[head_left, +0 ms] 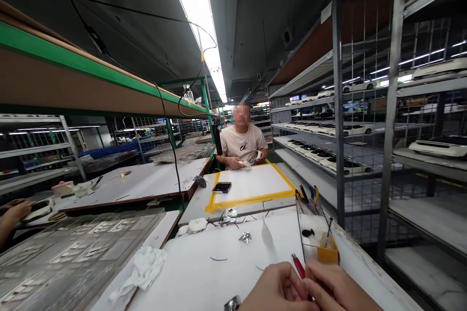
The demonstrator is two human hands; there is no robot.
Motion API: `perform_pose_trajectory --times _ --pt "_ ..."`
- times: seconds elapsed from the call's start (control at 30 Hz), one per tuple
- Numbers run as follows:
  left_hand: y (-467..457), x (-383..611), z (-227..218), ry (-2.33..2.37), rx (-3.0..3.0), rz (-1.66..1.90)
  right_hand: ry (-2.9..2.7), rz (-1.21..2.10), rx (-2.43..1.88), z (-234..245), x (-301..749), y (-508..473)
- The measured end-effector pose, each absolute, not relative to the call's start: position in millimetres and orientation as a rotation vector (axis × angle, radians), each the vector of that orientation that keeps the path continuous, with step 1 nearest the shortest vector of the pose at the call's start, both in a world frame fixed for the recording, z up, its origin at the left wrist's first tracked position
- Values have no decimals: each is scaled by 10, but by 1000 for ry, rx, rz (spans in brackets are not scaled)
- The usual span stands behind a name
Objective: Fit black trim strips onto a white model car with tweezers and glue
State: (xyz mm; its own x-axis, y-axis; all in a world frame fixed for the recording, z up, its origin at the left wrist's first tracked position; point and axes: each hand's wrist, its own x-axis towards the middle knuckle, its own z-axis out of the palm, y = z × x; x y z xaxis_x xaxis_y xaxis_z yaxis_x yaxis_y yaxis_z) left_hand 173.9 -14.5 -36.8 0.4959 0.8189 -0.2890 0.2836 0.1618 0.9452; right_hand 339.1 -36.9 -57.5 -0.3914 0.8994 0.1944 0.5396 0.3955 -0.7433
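At the lower right of the head view, my left hand (279, 287) and my right hand (333, 287) are close together above the white table. A slim red pen-shaped tool (298, 266) with a metal tip slants up between them. The fingers of my right hand pinch its lower part. My left hand is closed right beside it, fingertips pressed together; what they hold is hidden. Ahead lie a small heap of silvery parts (245, 237), a white squeeze bottle (267, 234) with a thin nozzle, and a thin black strip (219, 259).
A tool box (326, 254) with pliers stands right of the table. Crumpled white tissue (144, 267) and trays of parts (83, 248) are on the left. Across sits a person (242, 143) behind a yellow-taped board (251, 199) with a phone (222, 187). Racks (339, 107) of model cars line the right.
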Motion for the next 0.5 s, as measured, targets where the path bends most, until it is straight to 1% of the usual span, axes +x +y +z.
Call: perform_pose_trajectory --times 0.2,0.5 --pt "-138 1742 -430 1012 1341 539 -2092 809 -1250 -554 3398 -381" --pt "-158 1732 -294 970 1446 542 -2046 813 -1235 -530 3384 -402"
